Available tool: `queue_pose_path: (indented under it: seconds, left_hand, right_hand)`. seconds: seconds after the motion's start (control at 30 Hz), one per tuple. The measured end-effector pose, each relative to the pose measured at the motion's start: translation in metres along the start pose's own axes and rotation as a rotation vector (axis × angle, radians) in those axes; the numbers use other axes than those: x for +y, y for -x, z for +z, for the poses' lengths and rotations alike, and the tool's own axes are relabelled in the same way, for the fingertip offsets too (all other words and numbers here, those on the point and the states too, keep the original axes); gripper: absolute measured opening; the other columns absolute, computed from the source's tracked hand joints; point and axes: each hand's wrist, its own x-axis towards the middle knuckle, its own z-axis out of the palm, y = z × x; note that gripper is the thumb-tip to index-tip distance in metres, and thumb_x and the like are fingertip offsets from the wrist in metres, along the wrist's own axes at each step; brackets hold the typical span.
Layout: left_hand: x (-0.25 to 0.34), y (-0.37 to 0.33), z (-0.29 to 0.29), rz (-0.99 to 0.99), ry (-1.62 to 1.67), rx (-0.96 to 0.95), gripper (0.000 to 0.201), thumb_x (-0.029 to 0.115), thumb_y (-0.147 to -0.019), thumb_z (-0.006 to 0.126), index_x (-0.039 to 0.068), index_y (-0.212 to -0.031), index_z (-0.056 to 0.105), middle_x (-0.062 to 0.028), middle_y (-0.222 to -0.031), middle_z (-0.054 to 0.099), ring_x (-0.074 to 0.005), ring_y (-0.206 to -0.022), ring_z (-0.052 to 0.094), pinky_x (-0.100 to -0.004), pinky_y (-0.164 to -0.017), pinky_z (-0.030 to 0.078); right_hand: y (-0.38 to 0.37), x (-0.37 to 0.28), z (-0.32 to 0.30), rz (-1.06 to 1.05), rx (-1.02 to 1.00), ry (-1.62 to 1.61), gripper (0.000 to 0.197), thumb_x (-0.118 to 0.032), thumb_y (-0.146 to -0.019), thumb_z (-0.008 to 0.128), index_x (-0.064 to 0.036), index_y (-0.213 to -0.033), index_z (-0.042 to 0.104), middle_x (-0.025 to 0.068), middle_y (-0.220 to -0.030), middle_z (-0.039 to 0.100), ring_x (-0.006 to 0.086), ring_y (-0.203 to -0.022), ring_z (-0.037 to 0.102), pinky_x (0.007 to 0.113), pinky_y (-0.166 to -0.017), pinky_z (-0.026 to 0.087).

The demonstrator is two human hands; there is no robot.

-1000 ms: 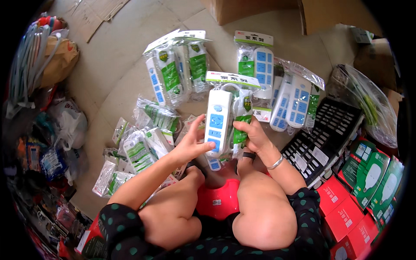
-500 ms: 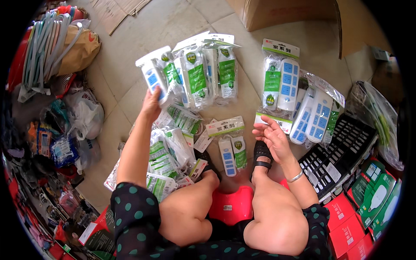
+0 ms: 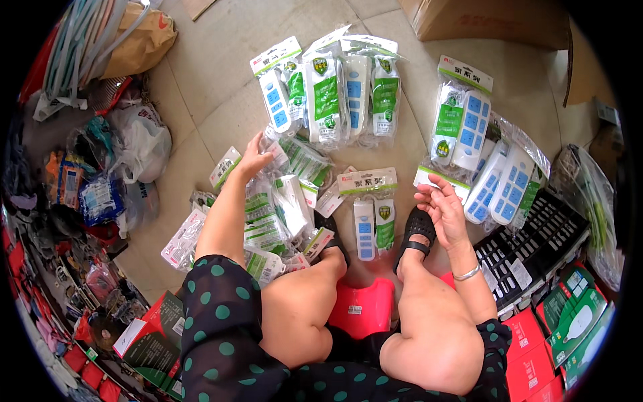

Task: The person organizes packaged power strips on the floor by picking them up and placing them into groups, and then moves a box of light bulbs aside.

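My left hand (image 3: 254, 158), its fingers apart and holding nothing, is at the far edge of a pile of bagged power strips (image 3: 264, 218). Whether its fingertips touch a bag there I cannot tell. Just beyond it, a bagged white power strip with blue sockets (image 3: 274, 100) lies at the left end of a row, beside other bagged strips (image 3: 325, 94). My right hand (image 3: 443, 213) hovers with fingers loosely bent and apart, nothing in it. Near it is a right-hand group of bagged strips (image 3: 472, 127). Between my feet lies a single smaller bagged strip (image 3: 365, 231).
A red plastic stool (image 3: 364, 308) is between my legs. On the right stand a black slotted crate (image 3: 536, 241) and red and green boxes (image 3: 529, 335). A cardboard box (image 3: 495, 23) is at the far right. Plastic bags (image 3: 137, 144) and hangers (image 3: 87, 40) crowd the left.
My left hand has let go of the bagged power strip, which now lies in the far row, and has come back to the pile. My right hand stays raised and empty. The view has shifted slightly.
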Motion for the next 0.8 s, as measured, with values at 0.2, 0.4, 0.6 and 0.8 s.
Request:
queue_pose_path:
  seconds: [0.2,0.4,0.6,0.8]
  left_hand:
    - [0.008,0.003,-0.007,-0.028,-0.155,-0.076,0.092,0.031,-0.063,0.070,0.005,-0.142,0.029,-0.0220,-0.136,0.038,-0.0351,-0.129,0.035,-0.0427,-0.105,0.033]
    - [0.003,-0.006,-0.004,-0.220,-0.050,0.062,0.076,0.037,-0.068,0.069,0.004,-0.131,0.042,-0.0212,-0.126,0.049,-0.0333,-0.119,0.047,-0.0404,-0.099,0.039]
    - [0.000,0.003,-0.020,-0.151,-0.143,-0.103,0.071,0.033,-0.071,0.073,0.001,-0.127,0.046,-0.0154,-0.115,0.058,-0.0238,-0.099,0.057,-0.0331,-0.084,0.046]
    - [0.016,0.054,-0.043,-0.179,0.091,-0.425,0.050,0.019,-0.071,0.071,0.001,-0.115,0.058,-0.0111,-0.105,0.064,-0.0177,-0.094,0.058,-0.0313,-0.083,0.045]
  right_hand:
    - [0.005,0.003,0.000,0.041,0.054,0.000,0.036,-0.012,-0.092,0.051,-0.0046,-0.127,0.046,0.0098,-0.109,0.061,0.0162,-0.095,0.060,0.029,-0.082,0.048]
    - [0.001,0.002,0.004,0.043,0.038,0.019,0.037,-0.011,-0.091,0.053,-0.0040,-0.126,0.046,0.0098,-0.109,0.061,0.0161,-0.095,0.060,0.029,-0.081,0.048]
    - [0.001,-0.003,0.006,0.031,0.028,0.016,0.036,-0.011,-0.091,0.053,-0.0042,-0.126,0.046,0.0095,-0.108,0.061,0.0154,-0.094,0.060,0.028,-0.081,0.049]
    - [-0.001,-0.001,0.004,0.042,0.052,0.003,0.035,-0.010,-0.092,0.053,-0.0045,-0.126,0.047,0.0091,-0.108,0.062,0.0149,-0.094,0.060,0.027,-0.081,0.048]
